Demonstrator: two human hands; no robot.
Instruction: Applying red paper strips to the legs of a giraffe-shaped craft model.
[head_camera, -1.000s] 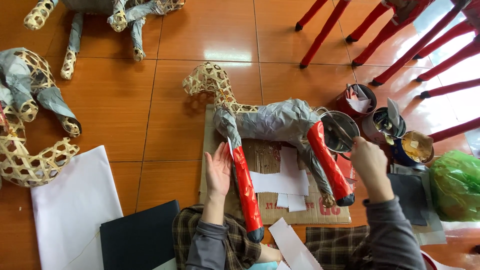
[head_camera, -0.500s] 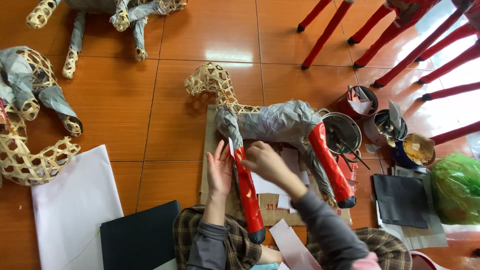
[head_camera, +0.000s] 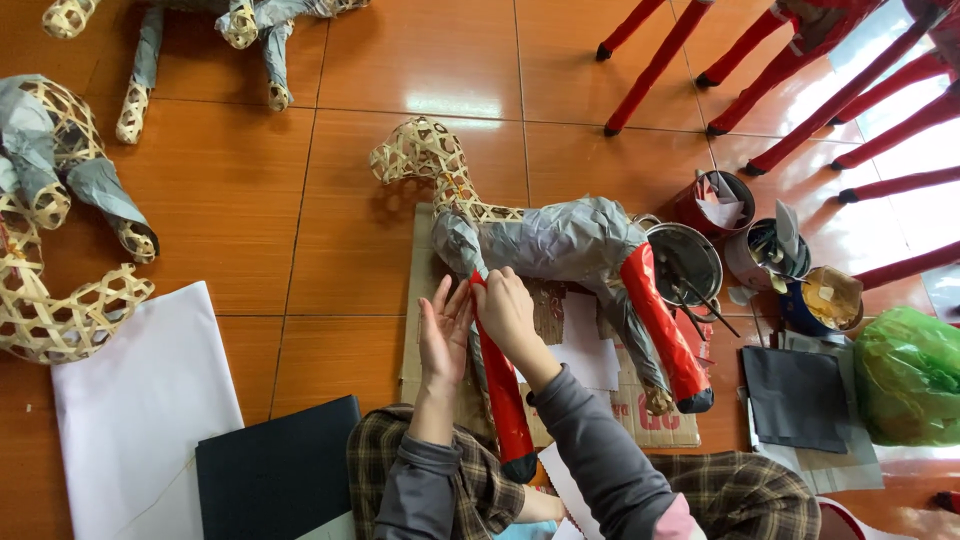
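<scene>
A woven bamboo horse frame (head_camera: 535, 235) lies on a cardboard sheet (head_camera: 425, 300) on the floor. Grey paper covers its body, and its head and neck are bare lattice. Two legs are wrapped in red paper with black tips: a front leg (head_camera: 503, 400) and a hind leg (head_camera: 662, 325). My left hand (head_camera: 445, 335) rests flat against the left side of the front leg near its top, fingers apart. My right hand (head_camera: 507, 310) presses on the upper part of that same red leg from the right.
White paper pieces (head_camera: 585, 345) lie on the cardboard. Metal pots with brushes (head_camera: 685, 262) and tins (head_camera: 775, 250) stand to the right, by black paper (head_camera: 795, 400) and a green bag (head_camera: 910, 375). Other bamboo frames (head_camera: 60, 250) lie at left, with white sheets (head_camera: 140, 400). Red legs (head_camera: 800, 90) stand top right.
My right hand came away from the pots at the right and moved left onto the top of the red front leg. My left hand stayed beside that leg.
</scene>
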